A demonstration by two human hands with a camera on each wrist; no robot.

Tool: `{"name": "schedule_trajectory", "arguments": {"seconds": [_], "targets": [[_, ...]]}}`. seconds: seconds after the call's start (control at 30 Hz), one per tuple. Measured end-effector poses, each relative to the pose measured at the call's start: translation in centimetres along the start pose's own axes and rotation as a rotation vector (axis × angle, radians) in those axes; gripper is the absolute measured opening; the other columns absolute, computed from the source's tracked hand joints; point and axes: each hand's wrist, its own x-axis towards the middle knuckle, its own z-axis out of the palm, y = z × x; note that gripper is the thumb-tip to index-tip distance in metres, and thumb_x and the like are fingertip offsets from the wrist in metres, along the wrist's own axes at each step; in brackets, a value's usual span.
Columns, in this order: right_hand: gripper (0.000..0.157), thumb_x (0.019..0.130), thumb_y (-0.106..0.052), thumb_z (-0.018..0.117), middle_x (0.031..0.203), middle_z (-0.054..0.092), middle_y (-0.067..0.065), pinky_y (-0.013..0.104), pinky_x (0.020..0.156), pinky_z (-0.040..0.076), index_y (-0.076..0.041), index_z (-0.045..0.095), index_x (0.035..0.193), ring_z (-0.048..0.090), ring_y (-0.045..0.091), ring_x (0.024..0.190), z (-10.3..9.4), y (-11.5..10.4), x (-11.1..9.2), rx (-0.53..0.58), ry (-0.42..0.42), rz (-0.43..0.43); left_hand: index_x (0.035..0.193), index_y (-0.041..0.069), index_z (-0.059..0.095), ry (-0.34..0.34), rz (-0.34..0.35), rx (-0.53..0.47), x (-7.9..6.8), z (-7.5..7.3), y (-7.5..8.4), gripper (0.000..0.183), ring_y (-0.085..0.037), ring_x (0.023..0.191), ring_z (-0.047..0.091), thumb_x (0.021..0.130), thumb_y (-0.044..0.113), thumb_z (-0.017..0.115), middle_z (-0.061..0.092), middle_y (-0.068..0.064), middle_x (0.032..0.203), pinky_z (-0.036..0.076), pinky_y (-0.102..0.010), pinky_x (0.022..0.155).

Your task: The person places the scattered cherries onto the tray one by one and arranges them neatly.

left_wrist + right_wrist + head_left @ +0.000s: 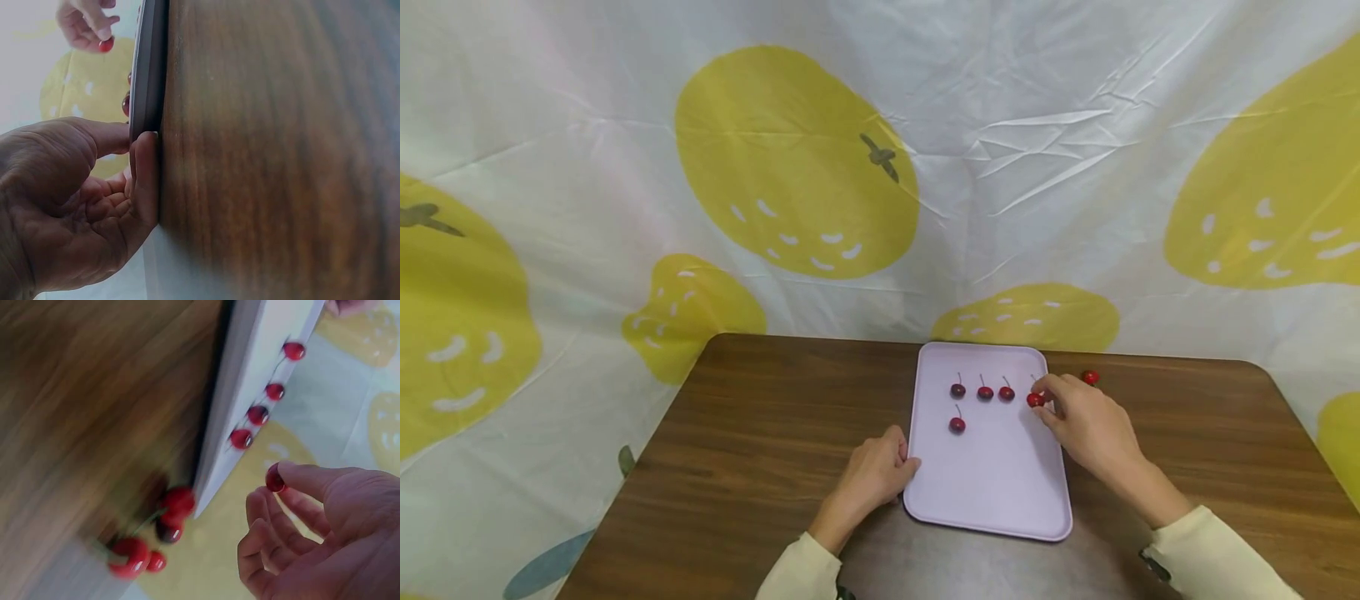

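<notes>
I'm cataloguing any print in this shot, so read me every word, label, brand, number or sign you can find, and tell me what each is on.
None: no readable text in any view.
Tray, cherries, wooden table: no lettering visible.
Cloth backdrop: printed yellow fruit with white dashes, no letters.
Dark items at the sleeves: too small to tell.

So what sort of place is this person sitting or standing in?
Probably a small makeshift tabletop workspace, perhaps indoors, though the room beyond is hidden. A wood-look table stands before a creased cloth backdrop printed with big yellow fruit, and a pale tray lies on the table.
</notes>
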Motion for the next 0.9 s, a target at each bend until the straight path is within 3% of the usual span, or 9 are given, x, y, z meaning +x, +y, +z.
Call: {"name": "schedule_trajectory", "arguments": {"seconds": [0.13,0.37,0.63,0.9], "targets": [[0.025,0.088,-0.016,0.084,0.099,0.075,0.002,0.035,0.056,0.049,-0.018,0.075,0.112,0.065,0.012,0.073,1.3,-1.7,0.1,0.011,-0.024,-0.056,0.092,0.011,0.055,-0.004,-0.004,-0.006,0.1,0.0,-0.1,0.025,-0.011,0.049,0.057,0.098,0.025,0.075,0.057,0.001,0.067,0.044,-0.027,0.05],[0.025,0.085,-0.014,0.087,0.091,0.074,-0.007,0.03,0.059,0.047,-0.023,0.073,0.104,0.06,0.005,0.07,3.1,-3.4,-0.1,0.015,-0.081,-0.105,0.092,0.012,0.054,-0.013,-0.021,-0.014,0.1,0.0,0.0,0.025,-0.012,0.05,0.057,0.098,0.024,0.075,0.057,-0.001,0.068,0.045,-0.028,0.049],[0.024,0.084,-0.017,0.089,0.091,0.075,-0.005,0.04,0.064,0.056,-0.023,0.072,0.1,0.073,0.017,0.08,4.2,-4.2,-0.1,0.014,-0.103,-0.124,0.092,0.012,0.055,-0.017,-0.021,-0.024,0.2,-0.1,0.1,0.025,-0.012,0.046,0.058,0.098,0.024,0.075,0.057,-0.001,0.067,0.045,-0.028,0.048],[0.024,0.084,-0.018,0.089,0.091,0.075,-0.004,0.041,0.063,0.054,-0.023,0.072,0.1,0.072,0.017,0.08,4.8,-4.1,-0.2,-0.001,-0.091,-0.128,0.092,0.013,0.055,-0.021,-0.028,-0.018,0.2,-0.1,0.0,0.025,-0.011,0.046,0.058,0.098,0.026,0.075,0.057,0.0,0.066,0.044,-0.027,0.049]]}}
